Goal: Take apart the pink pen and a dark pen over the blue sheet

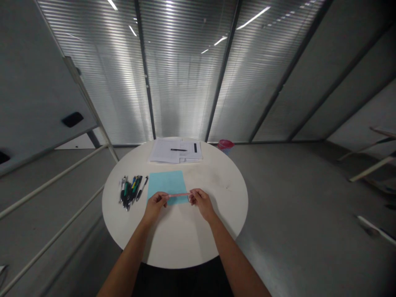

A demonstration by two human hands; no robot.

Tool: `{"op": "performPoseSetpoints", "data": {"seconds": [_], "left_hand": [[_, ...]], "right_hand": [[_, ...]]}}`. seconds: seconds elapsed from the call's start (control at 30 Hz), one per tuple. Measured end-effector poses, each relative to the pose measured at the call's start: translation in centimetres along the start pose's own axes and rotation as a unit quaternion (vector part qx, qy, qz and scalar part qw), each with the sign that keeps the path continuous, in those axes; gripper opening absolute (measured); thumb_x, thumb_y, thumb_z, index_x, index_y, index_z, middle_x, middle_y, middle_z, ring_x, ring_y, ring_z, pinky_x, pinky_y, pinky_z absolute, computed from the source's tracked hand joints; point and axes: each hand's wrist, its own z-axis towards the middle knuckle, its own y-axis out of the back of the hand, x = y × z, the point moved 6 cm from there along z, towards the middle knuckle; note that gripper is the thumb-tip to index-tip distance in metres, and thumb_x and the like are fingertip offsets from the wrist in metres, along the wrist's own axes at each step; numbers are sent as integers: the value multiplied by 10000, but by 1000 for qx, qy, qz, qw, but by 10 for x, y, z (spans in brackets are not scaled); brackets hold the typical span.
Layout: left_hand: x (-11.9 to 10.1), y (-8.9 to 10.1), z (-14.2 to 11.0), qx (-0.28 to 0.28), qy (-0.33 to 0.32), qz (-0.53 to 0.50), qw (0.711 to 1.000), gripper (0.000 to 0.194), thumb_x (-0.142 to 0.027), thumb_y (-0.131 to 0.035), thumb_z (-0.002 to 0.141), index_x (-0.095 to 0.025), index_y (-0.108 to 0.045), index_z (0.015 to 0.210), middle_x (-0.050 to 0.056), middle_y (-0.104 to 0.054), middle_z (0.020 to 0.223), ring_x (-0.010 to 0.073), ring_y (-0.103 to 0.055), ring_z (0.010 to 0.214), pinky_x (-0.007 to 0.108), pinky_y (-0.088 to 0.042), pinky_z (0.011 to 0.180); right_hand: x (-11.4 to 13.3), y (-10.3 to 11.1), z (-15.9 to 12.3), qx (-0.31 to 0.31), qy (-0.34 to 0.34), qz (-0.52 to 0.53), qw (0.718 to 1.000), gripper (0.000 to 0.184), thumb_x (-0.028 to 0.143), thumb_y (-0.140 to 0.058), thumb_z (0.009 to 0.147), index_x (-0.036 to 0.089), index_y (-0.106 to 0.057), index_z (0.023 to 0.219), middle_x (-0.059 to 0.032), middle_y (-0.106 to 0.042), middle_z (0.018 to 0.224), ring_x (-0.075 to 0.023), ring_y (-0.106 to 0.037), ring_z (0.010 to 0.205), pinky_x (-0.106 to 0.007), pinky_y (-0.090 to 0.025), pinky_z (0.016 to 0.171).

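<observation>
A thin pinkish band [179,194] runs straight and nearly level between my two hands, just over the near part of a light blue sheet [167,182]. My left hand [157,201] pinches its left end between thumb and fingers. At the right end, my right hand [199,199] grips it the same way, fingers curled. Whether the band is paper or rubber is too small to tell. Left of the sheet lies a loose bunch of several pens [130,192], black, green, white and yellow-blue among them, with one pen [142,189] slightly apart.
Everything lies on a round white table [216,227]. Toward its far edge are printed papers [163,151] with a black pen [178,150] on top. Behind the table stands a red-rimmed bin [225,144]. A whiteboard frame [89,103] is at the left, blinds [185,82] ahead.
</observation>
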Motion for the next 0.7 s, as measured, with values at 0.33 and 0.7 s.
{"op": "performPoseSetpoints", "data": {"seconds": [0.33, 0.7], "left_hand": [[0, 3, -1, -24, 15, -17, 999, 339, -476, -717, 705, -157, -647, 793, -8, -564, 598, 128, -508, 584, 259, -388, 605], [4, 3, 2, -15, 29, -100, 994, 317, -435, -751, 698, -151, -652, 796, -25, -543, 620, 102, -486, 580, 242, -373, 592]], "right_hand": [[2, 1, -2, -24, -11, -37, 999, 425, 600, -616, 783, 184, -648, 868, 39, -538, 564, -91, -450, 450, -226, -314, 422], [0, 5, -1, -28, 13, -42, 999, 343, 541, -626, 798, 205, -601, 859, 77, -461, 517, -67, -334, 420, -219, -216, 405]]}}
